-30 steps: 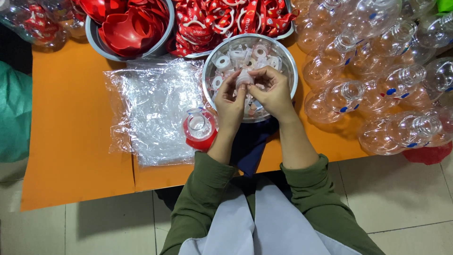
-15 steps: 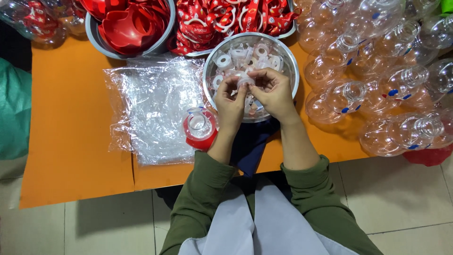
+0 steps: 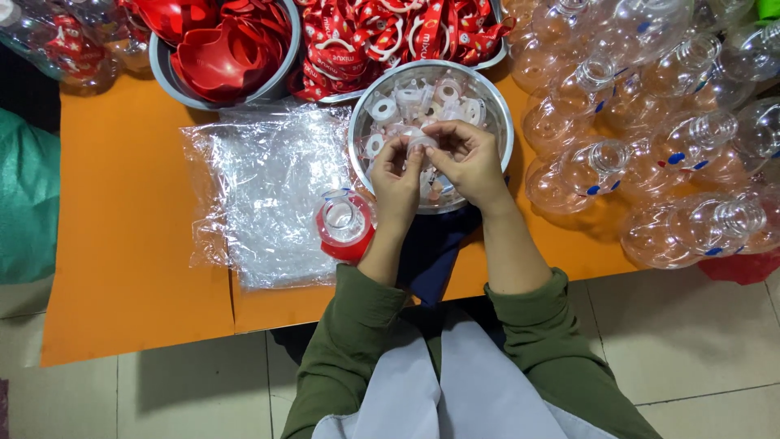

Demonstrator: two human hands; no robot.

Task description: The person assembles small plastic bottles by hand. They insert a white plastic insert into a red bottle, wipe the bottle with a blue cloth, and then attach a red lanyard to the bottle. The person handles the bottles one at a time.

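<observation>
Your face and body are out of the picture; only your green sleeves (image 3: 357, 325) and a grey apron (image 3: 455, 390) show at the bottom, above the tiled floor (image 3: 707, 341).

Your left hand (image 3: 396, 183) and your right hand (image 3: 471, 162) meet over the near half of the metal bowl (image 3: 497, 114), which stands close to the near edge of the orange table (image 3: 122, 244). Both hands are closed with the fingertips pinching one small clear plastic ring (image 3: 422, 145) between them. Your fingers cover most of this ring, so its exact shape is hard to see; it looks pale, round and see-through.

The bowl holds many more white and clear rings (image 3: 406, 102), mixed together, and your hands hide the ones below.

Just left of your left wrist stands a red and clear piece (image 3: 345, 223) at the near edge of the table, touching a crumpled clear plastic sheet (image 3: 260, 195).

To the right lies a heap of clear plastic bottles (image 3: 650, 122), some with blue marks, running to the right edge of the picture.

At the far edge a second metal bowl (image 3: 288, 61) holds red plastic shells (image 3: 219, 49), and beside it lies a pile of red straps (image 3: 390, 36); both are cut off by the top of the picture. A green bag (image 3: 28, 203) is cut off at the left.
</observation>
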